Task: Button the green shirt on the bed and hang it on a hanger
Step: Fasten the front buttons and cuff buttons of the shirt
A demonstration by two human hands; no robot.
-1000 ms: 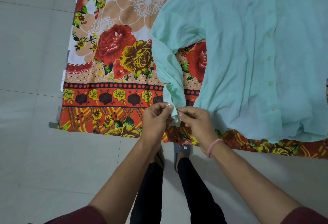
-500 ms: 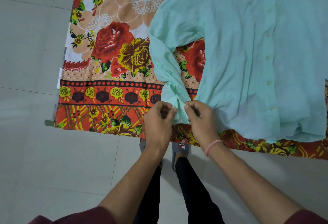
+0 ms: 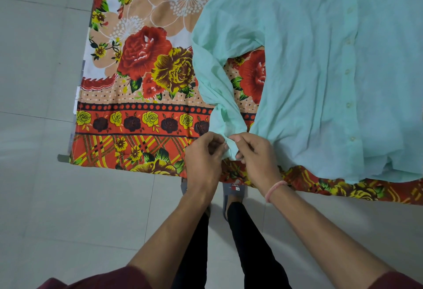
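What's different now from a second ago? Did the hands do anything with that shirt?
Very little. The left hand and right hand still pinch the sleeve cuff of the green shirt; their fingertips seem slightly closer together on it. The shirt's body lies on the bed as before.

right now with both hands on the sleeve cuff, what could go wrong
1. The left hand and right hand pinch the cuff right at the edge of the bedsheet. A hard tug could drag the green shirt toward the floor.
2. The sleeve looks twisted above the cuff, so fastening it now may lock the twist in.
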